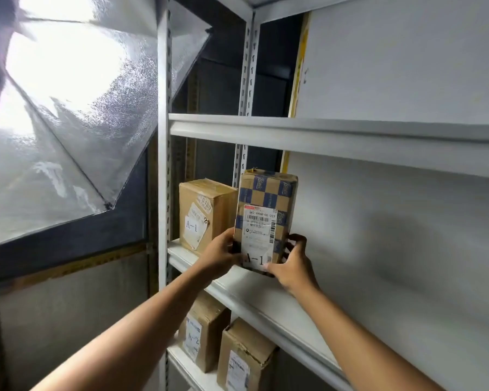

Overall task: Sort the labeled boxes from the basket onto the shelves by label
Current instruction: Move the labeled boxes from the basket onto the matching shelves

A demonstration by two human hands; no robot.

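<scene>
— Which box is being handled, and where is it?

— A checkered box (266, 218) marked A-1 is held upright at the front edge of the middle shelf (254, 297). Its lower corner appears to be set on the shelf board, though full contact cannot be told. It is gripped low down from both sides: the left hand (219, 253) is curled round its left edge, and the right hand (290, 263) is wrapped round its right lower corner, thumb laid across the front near the label.

— What is seen around it?

— Just to its left, a plain brown box (206, 213), also marked A-1, is stood on the same shelf, close beside it or touching. On the shelf below, a box marked A-2 (201, 334) and another brown box (244, 359) are kept; the second one's label cannot be read. The shelf above (336, 136) is seen bare in the part shown. The basket is not in view.

— Which step is judged to be in hand?

— The placing of an A-1 box beside its match; the label has evidently been matched to the shelf.

— What is called for next?

— The box should probably be pushed back until it is seated squarely, level with its neighbour, and then both hands should be released without tipping it forward over the edge.
</scene>
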